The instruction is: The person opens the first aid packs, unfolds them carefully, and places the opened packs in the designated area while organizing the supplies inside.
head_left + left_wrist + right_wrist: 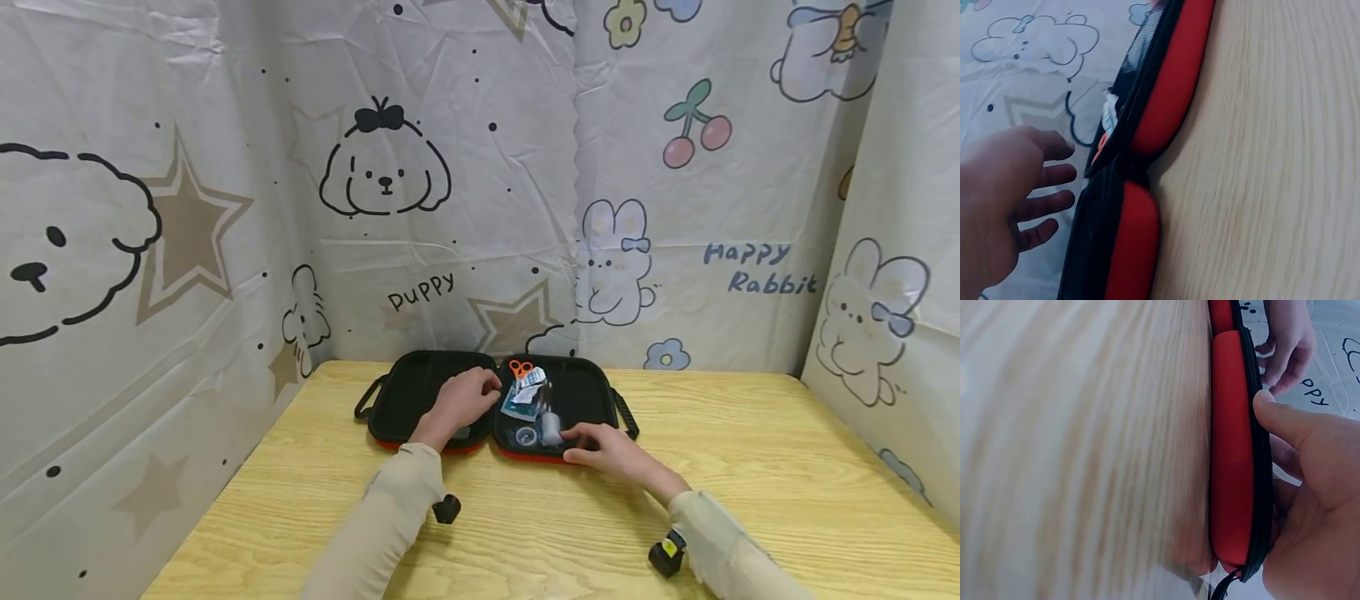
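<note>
A black-lined case with a red shell lies unfolded on the table, its left half and right half joined in the middle. My left hand hovers over the left half near the hinge, fingers loosely bent and holding nothing. At the front right corner is my right hand, its thumb on the zipped rim and its other fingers inside, partly hidden. Close to those fingertips stands a whitish roll. Beside it are a round clear item, orange-handled scissors and white-and-teal packets.
The pale wood table extends in front of and to the right of the case. Strap handles stick out at both outer sides. A printed cloth hangs behind and at both sides.
</note>
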A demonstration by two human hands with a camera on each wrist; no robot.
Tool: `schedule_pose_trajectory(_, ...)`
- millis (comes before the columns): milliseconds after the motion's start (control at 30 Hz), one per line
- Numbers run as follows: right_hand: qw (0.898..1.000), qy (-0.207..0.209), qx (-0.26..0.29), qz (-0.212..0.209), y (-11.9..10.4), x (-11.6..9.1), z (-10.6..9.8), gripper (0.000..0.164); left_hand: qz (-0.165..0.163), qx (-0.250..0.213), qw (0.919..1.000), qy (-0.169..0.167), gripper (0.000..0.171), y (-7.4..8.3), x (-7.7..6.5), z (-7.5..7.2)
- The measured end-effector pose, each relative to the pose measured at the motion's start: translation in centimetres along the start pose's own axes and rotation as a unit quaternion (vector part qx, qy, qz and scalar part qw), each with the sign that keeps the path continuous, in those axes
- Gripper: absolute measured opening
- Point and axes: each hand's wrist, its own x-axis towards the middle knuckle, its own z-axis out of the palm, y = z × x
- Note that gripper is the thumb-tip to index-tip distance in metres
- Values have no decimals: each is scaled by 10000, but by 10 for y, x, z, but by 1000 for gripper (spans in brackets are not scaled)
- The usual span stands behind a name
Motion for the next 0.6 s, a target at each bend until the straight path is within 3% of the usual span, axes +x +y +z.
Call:
schedule_pose_trajectory(200,10000,36,-49,-78,0,1,0,38,173,99,9998,-5,20,11,12,15)
schedule_pose_trajectory(433,9999,0,-50,-136,0,0,-1,39,313,979,9946,159,25,24,21,31)
schedule_pose_trajectory(600,9999,26,-106,-95,1,1,1,37,350,1137,9928,166,27,30,20,36)
